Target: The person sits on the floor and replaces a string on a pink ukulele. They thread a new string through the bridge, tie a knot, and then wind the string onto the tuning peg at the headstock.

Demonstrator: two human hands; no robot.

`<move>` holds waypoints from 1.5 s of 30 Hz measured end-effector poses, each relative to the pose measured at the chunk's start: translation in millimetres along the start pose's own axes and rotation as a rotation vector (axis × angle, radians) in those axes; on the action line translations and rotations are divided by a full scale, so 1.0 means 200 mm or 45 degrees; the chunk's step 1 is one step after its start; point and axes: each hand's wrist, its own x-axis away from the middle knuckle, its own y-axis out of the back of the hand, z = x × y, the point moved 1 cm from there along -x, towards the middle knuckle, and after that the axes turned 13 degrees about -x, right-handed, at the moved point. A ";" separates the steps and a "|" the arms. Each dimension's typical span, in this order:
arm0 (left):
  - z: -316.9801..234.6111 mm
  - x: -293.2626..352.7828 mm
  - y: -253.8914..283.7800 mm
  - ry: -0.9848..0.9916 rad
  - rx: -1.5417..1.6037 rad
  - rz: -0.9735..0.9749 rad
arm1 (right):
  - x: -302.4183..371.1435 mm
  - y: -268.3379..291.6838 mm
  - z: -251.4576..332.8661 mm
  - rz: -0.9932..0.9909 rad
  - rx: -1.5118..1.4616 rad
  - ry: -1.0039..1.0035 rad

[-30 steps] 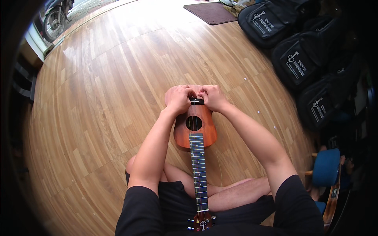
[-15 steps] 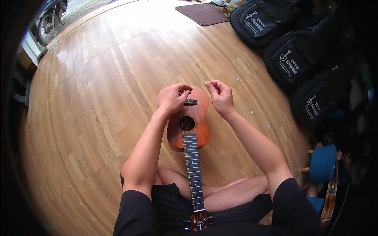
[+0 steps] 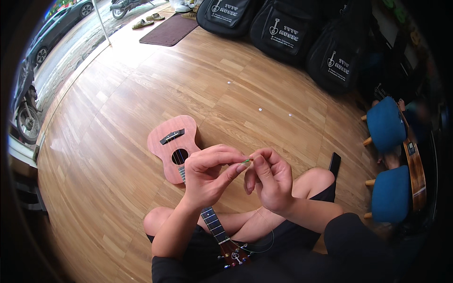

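Note:
A ukulele (image 3: 159,141) with a reddish wooden body, dark bridge and round sound hole lies face up on the floor. Its neck slopes back over my crossed legs to the headstock (image 3: 234,254) at my lap. My left hand (image 3: 207,172) is raised above the neck, hiding part of it, with thumb and fingers pinched together. Fingertip to fingertip with it, my right hand (image 3: 272,181) is also closed in a pinch. Between them shows the short green end of a string (image 3: 246,161). A thin strand loops beside the headstock.
Black instrument bags (image 3: 283,30) line the far right. Blue-seated stools (image 3: 389,193) stand at the right beside a wooden instrument's edge (image 3: 417,177). A black phone-like slab (image 3: 335,162) lies by my right knee. A brown mat (image 3: 167,30) and sandals (image 3: 148,21) are near the doorway.
Both hands have come back from around the ukulele's bridge and met in front of me, with the green string end between them. The view has swung to the right.

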 end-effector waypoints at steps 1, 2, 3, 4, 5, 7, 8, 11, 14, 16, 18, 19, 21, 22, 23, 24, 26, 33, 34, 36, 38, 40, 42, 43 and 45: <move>-0.02 0.02 -0.06 0.080 0.077 -0.007 | 0.03 0.02 0.01 0.032 -0.044 0.034; -0.03 0.02 -0.08 0.038 0.016 -0.018 | 0.05 0.03 0.02 0.064 -0.078 0.027; -0.03 0.04 -0.10 0.002 -0.044 -0.031 | 0.07 0.05 0.02 0.093 -0.115 0.014; -0.03 0.05 -0.12 -0.035 -0.105 -0.043 | 0.09 0.07 0.02 0.123 -0.152 0.002; -0.05 0.07 -0.15 0.040 -0.071 -0.078 | 0.09 0.07 0.05 0.173 -0.173 -0.102; -0.09 0.07 -0.19 0.058 -0.101 -0.111 | 0.07 0.08 0.08 0.281 -0.349 -0.283; -0.10 0.07 -0.20 0.067 -0.118 -0.128 | 0.06 0.09 0.08 0.339 -0.438 -0.371; -0.08 0.05 -0.16 -0.146 -0.274 -0.045 | 0.01 0.16 0.05 0.517 -0.822 -0.653; -0.07 0.05 -0.16 -0.225 -0.422 0.022 | 0.01 0.20 0.01 0.553 -0.942 -0.782; -0.08 0.07 -0.17 -0.172 -0.412 0.002 | 0.01 0.22 -0.01 0.574 -1.001 -0.836; -0.07 0.09 -0.15 -0.191 -0.432 0.003 | -0.01 0.23 0.02 0.594 -0.508 -0.669; -0.08 0.08 -0.15 -0.241 -0.536 -0.040 | -0.02 0.22 0.04 0.603 -0.264 -0.586; -0.12 0.08 -0.14 -0.336 -0.761 -0.133 | -0.04 0.17 0.12 0.512 0.444 0.166; -0.15 0.09 -0.12 -0.336 -0.873 -0.155 | -0.03 0.14 0.16 0.533 0.606 0.336; -0.19 0.12 -0.10 -0.334 -0.987 -0.177 | -0.03 0.11 0.19 0.530 0.776 0.517; -0.21 0.13 -0.10 -0.336 -1.081 -0.187 | -0.02 0.09 0.23 0.484 0.951 0.702; -0.23 0.11 -0.11 -0.442 -1.216 -0.162 | 0.04 0.07 0.26 0.526 0.985 0.582; -0.24 0.12 -0.11 -0.532 -1.337 -0.178 | 0.05 0.06 0.25 0.498 0.808 0.430; -0.24 0.11 -0.13 -0.507 -1.335 -0.218 | 0.05 0.06 0.25 0.475 0.788 0.403; -0.24 0.11 -0.13 -0.478 -1.344 -0.244 | 0.06 0.07 0.24 0.430 0.747 0.350; -0.26 0.11 -0.12 -0.472 -1.370 -0.216 | 0.05 0.07 0.25 0.427 0.741 0.322; -0.26 0.12 -0.13 -0.466 -1.349 -0.208 | 0.06 0.08 0.26 0.426 0.732 0.296; -0.25 0.12 -0.13 -0.459 -1.312 -0.192 | 0.06 0.08 0.26 0.427 0.722 0.270; -0.25 0.11 -0.13 -0.455 -1.285 -0.180 | 0.06 0.09 0.26 0.437 0.716 0.265; -0.25 0.12 -0.13 -0.394 -1.200 -0.139 | 0.05 0.09 0.27 0.460 0.703 0.255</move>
